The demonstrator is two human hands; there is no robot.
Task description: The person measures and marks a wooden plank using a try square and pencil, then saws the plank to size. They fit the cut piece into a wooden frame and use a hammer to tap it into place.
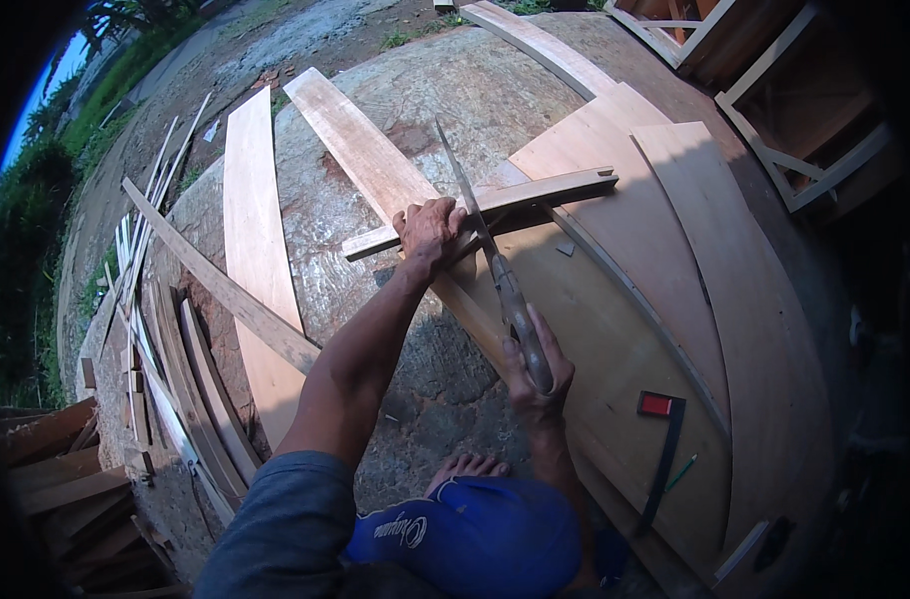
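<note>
1. Head view, left hand (431, 228): fingers bent and drawn together around the wooden strip (565, 186), gripping it from above; thumb placement cannot be told.
2. Right hand (538, 371): closed around the handle of the saw (481, 222).
3. Saw blade crosses the strip just right of the left hand, tip pointing away from the person; depth of any cut cannot be told.
4. Strip lies crosswise over a pale board (360, 150).
5. Right side: black-and-red square (664, 456) on a tan panel (614, 329), green pencil (680, 472) beside it.
</note>
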